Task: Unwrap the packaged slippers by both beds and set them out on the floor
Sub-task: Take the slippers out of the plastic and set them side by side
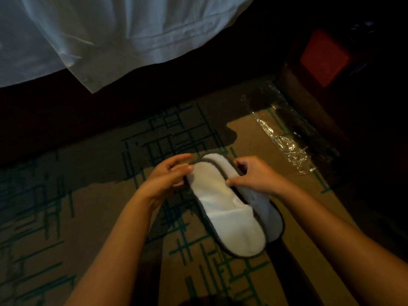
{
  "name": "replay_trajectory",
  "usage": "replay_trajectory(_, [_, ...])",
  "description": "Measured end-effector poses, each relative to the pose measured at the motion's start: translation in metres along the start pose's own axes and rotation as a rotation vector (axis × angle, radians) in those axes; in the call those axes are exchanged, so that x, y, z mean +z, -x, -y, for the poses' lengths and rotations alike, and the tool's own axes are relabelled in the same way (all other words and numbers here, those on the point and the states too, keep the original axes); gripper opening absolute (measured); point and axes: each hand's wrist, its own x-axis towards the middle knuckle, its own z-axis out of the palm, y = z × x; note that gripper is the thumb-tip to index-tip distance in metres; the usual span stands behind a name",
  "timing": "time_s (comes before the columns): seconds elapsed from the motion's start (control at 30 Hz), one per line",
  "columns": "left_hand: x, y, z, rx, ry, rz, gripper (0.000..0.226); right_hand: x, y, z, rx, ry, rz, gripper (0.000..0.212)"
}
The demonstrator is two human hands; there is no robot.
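Note:
Two white slippers with dark edging are stacked, partly overlapping, above the carpet. The upper slipper (225, 208) lies on the left and the lower slipper (262, 202) peeks out on the right. My left hand (170, 177) pinches the heel edge of the upper slipper. My right hand (251, 173) grips the heel end of the lower slipper, its thumb resting on the upper one. An emptied clear plastic wrapper (284, 133) lies on the floor to the right.
A bed with a hanging white sheet (106, 36) fills the top left over a dark bed base. A dark nightstand with a red patch (324, 56) stands at the right. Brown carpet with green line pattern (66, 217) covers the floor.

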Motion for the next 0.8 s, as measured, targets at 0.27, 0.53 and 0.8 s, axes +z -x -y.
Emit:
replay_trajectory(0.27, [0.033, 0.012, 0.066, -0.235, -0.099, -0.013, 0.029, -0.005, 0.007, -0.025, 0.421, -0.750, -0.271, 0.011])
replay_trajectory(0.53, [0.027, -0.002, 0.067, -0.283, -0.014, -0.145, 0.029, 0.014, 0.010, -0.056, 0.534, -0.642, -0.278, 0.028])
replay_trajectory(0.8, [0.017, -0.008, 0.082, -0.329, -0.097, -0.275, 0.041, -0.028, 0.008, -0.066, 0.449, -0.573, -0.530, 0.033])
